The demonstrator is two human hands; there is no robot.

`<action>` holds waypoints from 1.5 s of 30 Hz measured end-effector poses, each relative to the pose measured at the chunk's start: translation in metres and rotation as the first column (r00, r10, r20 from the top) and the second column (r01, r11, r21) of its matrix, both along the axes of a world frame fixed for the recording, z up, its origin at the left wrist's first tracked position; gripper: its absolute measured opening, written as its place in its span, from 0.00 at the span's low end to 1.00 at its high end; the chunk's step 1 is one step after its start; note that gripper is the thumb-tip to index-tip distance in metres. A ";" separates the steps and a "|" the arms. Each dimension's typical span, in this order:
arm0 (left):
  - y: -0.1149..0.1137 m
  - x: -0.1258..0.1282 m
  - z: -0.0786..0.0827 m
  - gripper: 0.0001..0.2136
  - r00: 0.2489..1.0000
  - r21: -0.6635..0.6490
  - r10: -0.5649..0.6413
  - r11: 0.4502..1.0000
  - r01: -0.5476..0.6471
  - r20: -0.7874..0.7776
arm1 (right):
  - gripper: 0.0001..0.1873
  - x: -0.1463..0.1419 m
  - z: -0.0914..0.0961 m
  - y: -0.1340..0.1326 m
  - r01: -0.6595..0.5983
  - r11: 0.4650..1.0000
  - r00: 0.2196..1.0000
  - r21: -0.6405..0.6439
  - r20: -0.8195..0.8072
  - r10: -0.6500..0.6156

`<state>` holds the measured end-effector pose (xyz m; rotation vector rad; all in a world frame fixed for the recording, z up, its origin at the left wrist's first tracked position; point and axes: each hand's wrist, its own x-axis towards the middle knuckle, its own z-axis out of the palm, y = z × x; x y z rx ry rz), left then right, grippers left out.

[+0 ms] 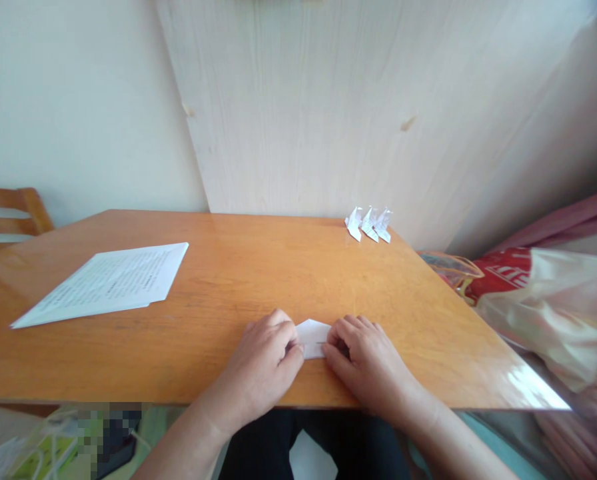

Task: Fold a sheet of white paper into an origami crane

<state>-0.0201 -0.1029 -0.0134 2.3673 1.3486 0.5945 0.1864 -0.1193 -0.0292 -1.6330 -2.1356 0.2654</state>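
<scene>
While the person sits at the orange wooden table point(238, 280), both hands are down on a small folded paper point(314, 337). The paper is white and lies flat on the table, close to the near edge, right in front of the person. The left hand point(266, 357) is on the paper's left side. Its fingers are curled in and the tips hold that edge tight. The right hand point(363, 357) is on the paper's right side. Its fingers are bent too, and they nip the paper there. Only the middle of the paper peeks out between the two hands. I cannot tell if the thumbs go under the paper. Far to the left on the table lies a stack of printed sheets point(111, 280), well apart from the hands. At the far edge of the table stand three little folded paper shapes point(368, 225) in a row, touching each other. Behind the table a big pale wooden board point(328, 107) leans on the wall. A wooden chair point(13, 207) shows at the left. A red and clear plastic bag point(543, 300) sits just beside the table on the right.
</scene>
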 end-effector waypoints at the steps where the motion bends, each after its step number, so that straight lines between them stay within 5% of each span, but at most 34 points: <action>1: 0.000 0.000 0.000 0.09 1.000 -0.001 -0.002 1.000 0.002 0.001 | 0.07 0.000 0.000 0.000 -0.001 1.000 1.000 0.001 0.001 0.001; 19: -0.001 0.002 -0.001 0.05 1.000 0.018 0.014 1.000 -0.014 -0.008 | 0.07 0.000 0.000 0.002 0.004 1.000 0.999 -0.012 -0.048 -0.004; 26: -0.001 0.000 -0.002 0.13 0.996 0.007 -0.063 0.998 0.062 0.061 | 0.06 0.001 -0.002 0.002 -0.012 1.000 0.998 -0.006 -0.056 0.012; 45: 0.001 -0.001 -0.006 0.14 0.997 0.038 -0.076 0.996 0.075 0.019 | 0.05 0.024 0.001 -0.001 -0.027 1.000 0.999 -0.012 0.024 0.027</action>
